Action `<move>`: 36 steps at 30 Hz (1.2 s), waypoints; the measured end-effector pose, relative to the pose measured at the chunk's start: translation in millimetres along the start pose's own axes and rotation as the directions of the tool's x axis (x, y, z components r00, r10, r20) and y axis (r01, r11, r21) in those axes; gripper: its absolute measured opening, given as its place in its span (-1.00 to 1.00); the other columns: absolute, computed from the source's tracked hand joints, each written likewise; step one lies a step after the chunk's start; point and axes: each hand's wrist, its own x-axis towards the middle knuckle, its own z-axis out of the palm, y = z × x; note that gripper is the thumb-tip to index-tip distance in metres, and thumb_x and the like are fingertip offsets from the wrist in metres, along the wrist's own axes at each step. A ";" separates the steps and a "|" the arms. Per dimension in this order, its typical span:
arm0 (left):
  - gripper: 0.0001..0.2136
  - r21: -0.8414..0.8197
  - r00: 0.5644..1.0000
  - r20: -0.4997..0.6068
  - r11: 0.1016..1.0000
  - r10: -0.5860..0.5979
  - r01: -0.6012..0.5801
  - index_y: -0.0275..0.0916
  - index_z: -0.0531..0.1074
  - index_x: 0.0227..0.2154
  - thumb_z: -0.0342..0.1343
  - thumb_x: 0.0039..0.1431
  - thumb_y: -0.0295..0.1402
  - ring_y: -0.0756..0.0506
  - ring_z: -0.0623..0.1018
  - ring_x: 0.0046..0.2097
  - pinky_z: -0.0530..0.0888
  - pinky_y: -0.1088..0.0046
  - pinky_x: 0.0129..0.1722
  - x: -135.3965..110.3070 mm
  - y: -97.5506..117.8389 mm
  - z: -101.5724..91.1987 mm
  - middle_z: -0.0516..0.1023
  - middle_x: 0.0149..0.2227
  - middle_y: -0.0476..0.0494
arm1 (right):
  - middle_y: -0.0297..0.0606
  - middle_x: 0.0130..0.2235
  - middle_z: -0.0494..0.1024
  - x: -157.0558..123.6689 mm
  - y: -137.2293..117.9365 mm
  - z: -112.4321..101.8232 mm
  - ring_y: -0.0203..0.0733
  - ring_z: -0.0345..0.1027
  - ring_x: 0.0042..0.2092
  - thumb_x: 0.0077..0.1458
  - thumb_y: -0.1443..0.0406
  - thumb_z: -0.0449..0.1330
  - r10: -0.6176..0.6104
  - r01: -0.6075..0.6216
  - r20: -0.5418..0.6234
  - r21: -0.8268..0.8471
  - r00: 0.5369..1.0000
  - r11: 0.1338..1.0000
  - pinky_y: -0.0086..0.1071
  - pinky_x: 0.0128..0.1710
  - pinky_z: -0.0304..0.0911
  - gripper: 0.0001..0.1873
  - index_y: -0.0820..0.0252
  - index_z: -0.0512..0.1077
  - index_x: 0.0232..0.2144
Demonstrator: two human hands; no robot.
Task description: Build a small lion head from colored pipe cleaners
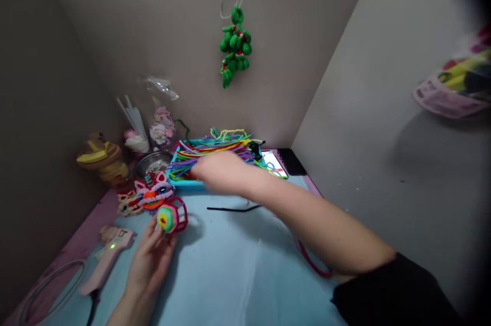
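A small multicoloured pipe-cleaner piece (168, 217), with a ringed dome and a red open frame (185, 213), is gripped in my left hand (153, 254) above the cloth. My right hand (220, 172) reaches over the blue tray (192, 187) of coloured pipe cleaners (203, 149), at its front left part. The fingers of that hand are blurred and turned away, so whether they hold a strand is not visible. A black pipe cleaner (230, 209) lies on the cloth under my right forearm.
At left lie a pink glue gun (107, 259) with a lit green light and pipe-cleaner animal heads (153, 193). Behind them stands a metal bowl (142, 168). A phone (274, 162) sits right of the tray. Green pipe-cleaner figures (236, 47) hang on the wall. A red strand (314, 265) lies right.
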 end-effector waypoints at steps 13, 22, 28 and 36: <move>-0.43 -0.231 0.944 -0.139 0.936 -0.301 0.264 -0.11 0.36 -0.03 0.19 -0.23 -0.49 -0.24 0.56 -0.24 0.55 0.28 -0.37 -1.7 3.5 1.0 0.57 -0.26 -0.16 | 0.10 -0.09 0.50 149.5 117.8 44.2 0.01 0.41 -0.10 0.10 0.46 -0.03 0.040 0.086 0.281 -0.423 0.959 0.902 -0.22 -0.21 0.29 -0.65 0.33 0.44 -0.12; -0.40 -0.269 0.951 -0.067 0.924 -0.301 0.274 -0.05 0.33 0.00 0.18 -0.17 -0.59 -0.12 0.56 -0.38 0.54 0.36 -0.39 -1.9 7.2 -0.4 0.57 -0.23 -0.10 | -0.05 -0.15 0.56 141.7 123.0 24.5 -0.04 0.45 -0.15 0.01 0.40 0.07 0.079 0.024 0.220 -0.431 0.972 0.902 -0.33 -0.22 0.30 -0.70 0.18 0.52 -0.22; -0.58 -0.336 0.936 0.149 0.874 -0.320 0.352 0.01 0.42 -0.11 0.16 -0.05 -0.54 -0.10 0.55 -0.25 0.53 0.40 -0.29 -4.2 0.9 -1.8 0.55 -0.14 -0.04 | -0.15 -0.18 0.58 128.9 128.6 39.7 -0.10 0.46 -0.16 -0.02 0.44 0.07 0.073 0.031 0.269 -0.365 0.960 0.931 -0.41 -0.20 0.27 -0.65 0.13 0.51 -0.19; -0.67 -0.325 0.920 0.243 0.868 -0.306 0.375 -0.10 0.45 -0.15 0.11 0.02 -0.57 -0.08 0.54 -0.23 0.50 0.42 -0.27 -4.9 -5.5 -8.3 0.51 -0.12 -0.10 | 0.11 -0.14 0.52 158.8 115.4 67.2 0.00 0.43 -0.11 0.09 0.40 0.01 0.300 -0.240 0.066 -0.450 0.952 0.860 -0.26 -0.17 0.29 -0.69 0.32 0.49 -0.19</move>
